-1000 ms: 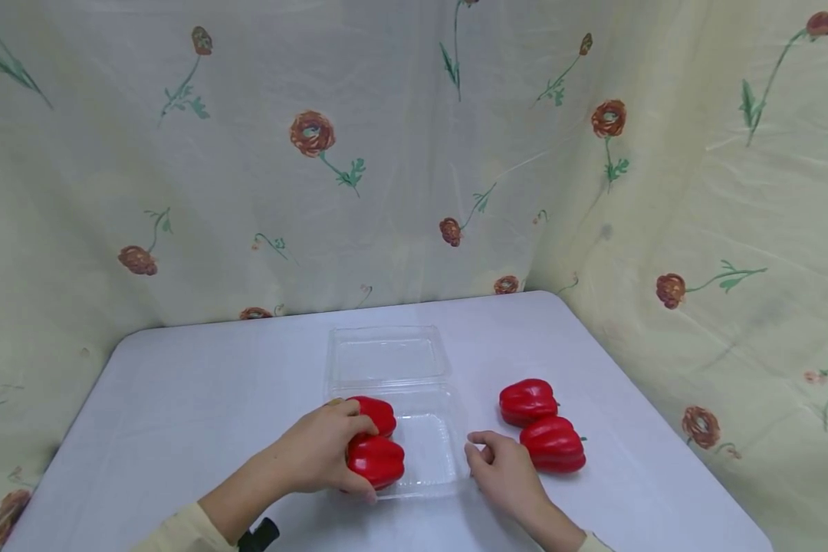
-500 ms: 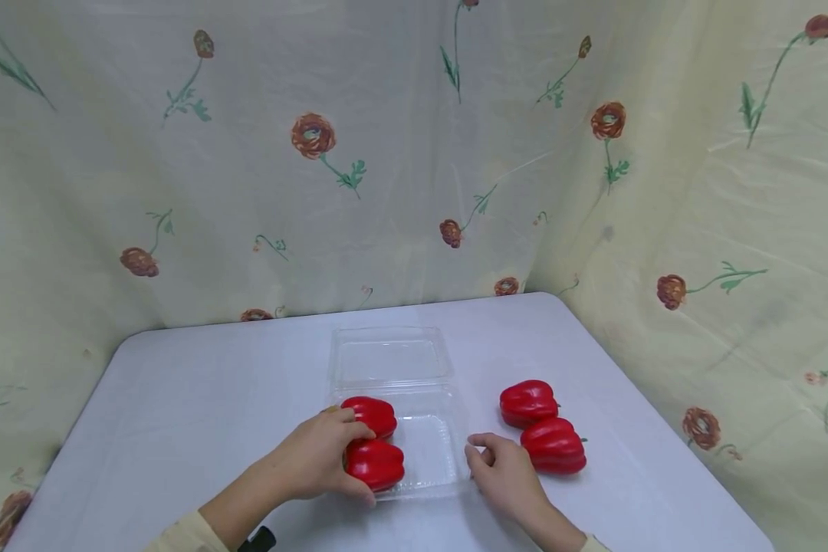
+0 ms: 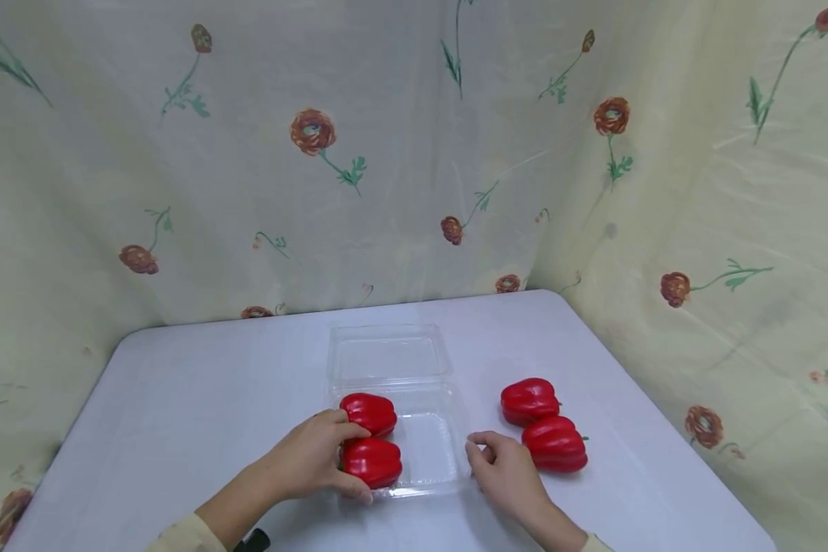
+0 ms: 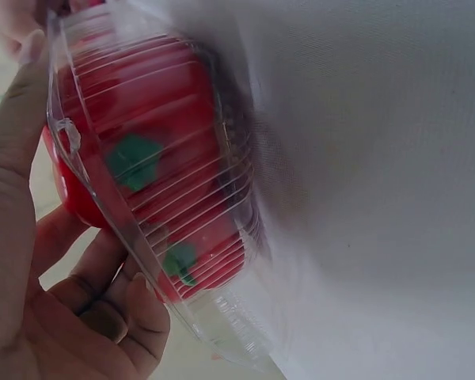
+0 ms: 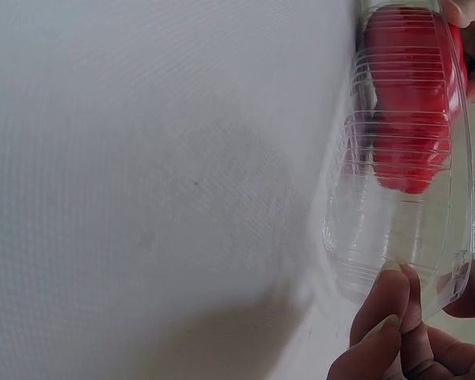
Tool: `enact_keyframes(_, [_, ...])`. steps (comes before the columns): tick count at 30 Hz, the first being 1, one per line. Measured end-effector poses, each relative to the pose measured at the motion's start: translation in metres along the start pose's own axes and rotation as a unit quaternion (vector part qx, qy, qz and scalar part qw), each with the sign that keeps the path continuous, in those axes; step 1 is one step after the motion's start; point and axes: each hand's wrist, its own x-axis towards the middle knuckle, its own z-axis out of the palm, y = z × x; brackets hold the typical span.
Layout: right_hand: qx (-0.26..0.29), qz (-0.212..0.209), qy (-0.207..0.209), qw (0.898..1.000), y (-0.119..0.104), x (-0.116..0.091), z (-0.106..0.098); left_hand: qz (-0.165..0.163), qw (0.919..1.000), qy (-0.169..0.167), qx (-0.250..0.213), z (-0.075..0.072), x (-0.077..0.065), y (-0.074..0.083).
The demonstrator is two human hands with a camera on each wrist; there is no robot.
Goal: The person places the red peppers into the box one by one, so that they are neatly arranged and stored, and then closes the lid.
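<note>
An open clear plastic clamshell container point(image 3: 428, 452) stands on the table, lid folded back. Two red bell peppers lie side by side in its left half, their green stems toward the left wall in the left wrist view. My left hand point(image 3: 310, 460) reaches in from the left and grips the nearer bell pepper point(image 3: 372, 463); its index finger lies between the two peppers, its thumb by the front wall. The farther bell pepper point(image 3: 369, 414) rests behind. At the container's right edge, my right hand point(image 3: 507, 471) pinches the rim, thumb outside in the right wrist view.
Two more red bell peppers, a rear one point(image 3: 530, 401) and a front one point(image 3: 555, 445), lie touching on the table right of my right hand. The container's lid point(image 3: 389, 356) lies flat toward the back. A flowered curtain point(image 3: 386, 153) hangs behind the white table point(image 3: 214, 383).
My left hand's fingers have drawn slightly left off the farther pepper, showing more of it. The nearer pepper has shifted slightly left. My right hand stays in place.
</note>
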Motion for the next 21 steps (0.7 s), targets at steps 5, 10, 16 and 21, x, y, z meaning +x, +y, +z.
enact_keyframes(5, [0.000, 0.003, 0.005, 1.000, -0.001, -0.001, 0.000, -0.008, 0.9999, 0.005, -0.011, 0.002, 0.000, 0.000])
enact_keyframes(10, [0.005, 0.023, 0.009, 1.000, -0.001, -0.005, -0.004, -0.017, 0.9995, 0.004, -0.027, 0.004, 0.002, 0.000])
enact_keyframes(16, [0.009, 0.038, 0.023, 0.999, 0.001, -0.010, -0.014, -0.030, 0.9989, 0.000, -0.036, 0.005, 0.002, 0.000])
enact_keyframes(21, [0.001, 0.019, 0.048, 0.999, 0.002, -0.013, -0.026, -0.030, 0.9986, 0.001, -0.044, 0.002, -0.001, 0.000])
